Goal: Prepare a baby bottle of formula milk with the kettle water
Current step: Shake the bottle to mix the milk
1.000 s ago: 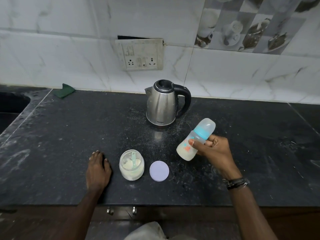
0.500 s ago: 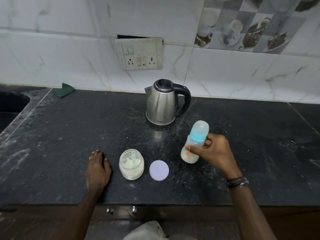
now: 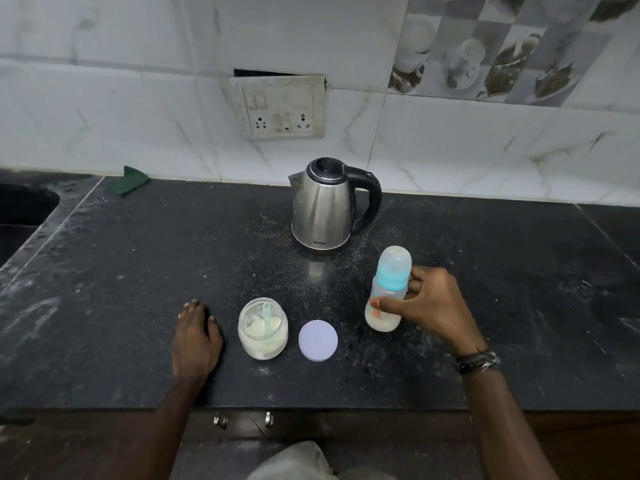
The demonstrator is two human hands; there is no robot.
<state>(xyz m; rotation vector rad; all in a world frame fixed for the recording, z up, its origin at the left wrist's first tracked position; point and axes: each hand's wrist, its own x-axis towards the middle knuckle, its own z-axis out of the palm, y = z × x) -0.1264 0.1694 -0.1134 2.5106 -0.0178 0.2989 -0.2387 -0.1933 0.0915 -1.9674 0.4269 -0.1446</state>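
One room: white marbled wall tiles rising behind.
Counter (image 3: 121,289): dark stone, dusty, lying flat.
Kettle (image 3: 323,206): standing behind.
Bottle (image 3: 386,292): capped, milky, looking light, rigid, slippery; standing right of jar (image 3: 263,329); taking at mid-body.
Right hand (image 3: 433,306): wrapping bottle.
Left hand (image 3: 195,337): resting flat, holding nothing.

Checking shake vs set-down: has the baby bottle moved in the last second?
Yes. The baby bottle, gripped by the right hand, went from tilted to about upright and came down toward the counter, right of the unmoved lid.

Your single head camera looks forward and down from above the table's (image 3: 138,306) near edge, close over it, facing the tiled wall (image 3: 104,98) behind.
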